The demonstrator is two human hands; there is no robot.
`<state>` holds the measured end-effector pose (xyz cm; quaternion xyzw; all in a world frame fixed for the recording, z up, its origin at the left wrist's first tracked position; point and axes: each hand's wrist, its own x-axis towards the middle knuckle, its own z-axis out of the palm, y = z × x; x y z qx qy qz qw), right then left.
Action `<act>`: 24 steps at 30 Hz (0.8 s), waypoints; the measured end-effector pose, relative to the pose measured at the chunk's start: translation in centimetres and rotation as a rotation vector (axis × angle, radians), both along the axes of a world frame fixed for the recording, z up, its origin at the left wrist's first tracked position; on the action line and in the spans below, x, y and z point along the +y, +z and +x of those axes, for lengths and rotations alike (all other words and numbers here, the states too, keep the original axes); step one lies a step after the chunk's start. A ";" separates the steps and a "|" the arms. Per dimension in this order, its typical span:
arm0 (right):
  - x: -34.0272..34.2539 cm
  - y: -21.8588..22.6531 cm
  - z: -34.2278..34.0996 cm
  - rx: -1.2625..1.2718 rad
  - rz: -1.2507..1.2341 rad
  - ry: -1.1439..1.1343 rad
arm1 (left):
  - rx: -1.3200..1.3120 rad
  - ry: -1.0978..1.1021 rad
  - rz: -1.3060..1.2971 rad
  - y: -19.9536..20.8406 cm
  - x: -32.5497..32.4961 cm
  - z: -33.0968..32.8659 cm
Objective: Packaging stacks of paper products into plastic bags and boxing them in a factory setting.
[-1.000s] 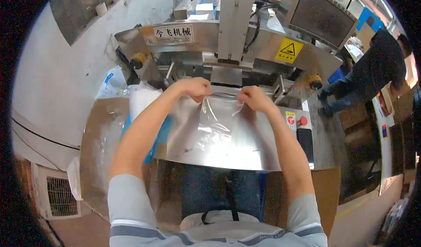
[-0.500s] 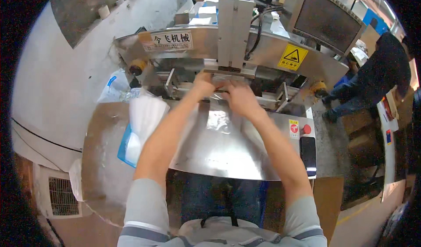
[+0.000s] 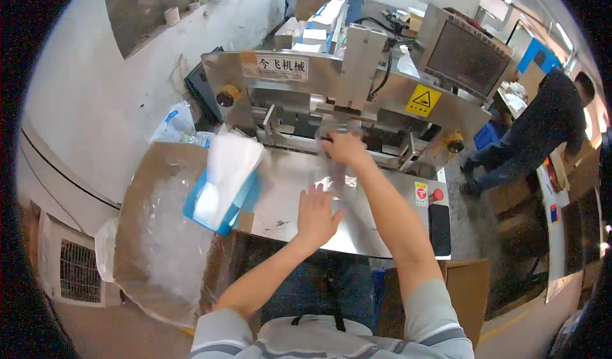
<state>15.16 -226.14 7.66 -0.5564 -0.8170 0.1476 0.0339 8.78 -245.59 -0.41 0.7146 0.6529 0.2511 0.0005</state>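
My right hand [image 3: 347, 149] reaches to the front of the machine's central upright [image 3: 360, 66], its fingers closed on a clear plastic bag [image 3: 328, 168]. The bag is blurred and runs down toward the metal worktop [image 3: 366, 231]. Its upper end lies at the metal bar under the upright, and whether anything is inside it I cannot tell. Nearer to me, my left hand [image 3: 317, 219] is open over the worktop, palm down and fingers stretched out, holding nothing. Its fingertips are close to the bag's lower end; whether they touch it is unclear.
Left of the worktop, a blue box [image 3: 223, 222] holds white sheets [image 3: 231, 171]. A cardboard carton [image 3: 137, 228] of clear plastic bags stands beside it. A red button [image 3: 437, 194] and a black phone [image 3: 438, 229] sit at the right edge. A person [image 3: 542, 120] stands farther right.
My left hand has left the machine and come back toward me, its fingers now spread. My right hand stays up at the bar with the bag. The view has shifted, showing more of the room behind.
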 end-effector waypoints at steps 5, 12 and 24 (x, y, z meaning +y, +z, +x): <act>-2.1 1.2 -2.1 -0.024 0.008 -0.112 | -0.044 -0.008 0.094 -0.8 -1.9 1.5; -3.0 1.4 -3.6 -0.107 0.009 -0.140 | -0.082 0.020 0.180 -0.3 -2.3 1.1; -3.3 2.1 -3.7 -0.159 0.016 -0.155 | -0.015 0.053 0.168 -0.4 -2.7 1.4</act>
